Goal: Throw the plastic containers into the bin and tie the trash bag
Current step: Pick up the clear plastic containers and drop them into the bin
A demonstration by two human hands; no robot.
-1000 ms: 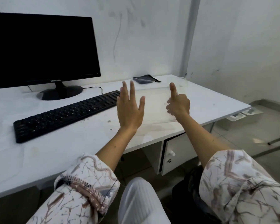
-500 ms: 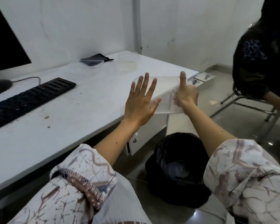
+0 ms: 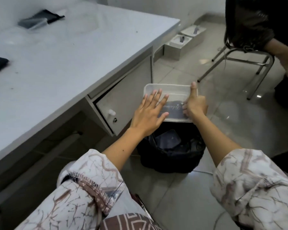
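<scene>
Above the bin (image 3: 171, 156), both hands carried a clear plastic container (image 3: 170, 97), held flat and partly out past the far rim of the black trash bag (image 3: 196, 151) that lined it. The left hand (image 3: 149, 116) lay along the container's left side with its fingers straight and spread, pressing in rather than curling round. The right hand (image 3: 195, 105) gripped the opposite edge, thumb stretched along the top and fingers curled beneath. Inside the bag, another container (image 3: 169, 141) already lay at the bottom. On the desk (image 3: 83, 52), a dark-lidded container (image 3: 32, 22) remained near the back, well apart from the bin.

Judging by this, the drop was close, but the container sat more beyond the opening than over it. Let go from there, it would likely strike the far rim or land on the tiled floor (image 3: 214, 90). The flat left palm offered little hold, so a slip of the right hand could tip the container sideways. The open drawer (image 3: 106, 112) stood just beside the bin on the left, near enough to catch the left wrist on the way down. A seated person's chair (image 3: 239, 62) stood further off.
</scene>
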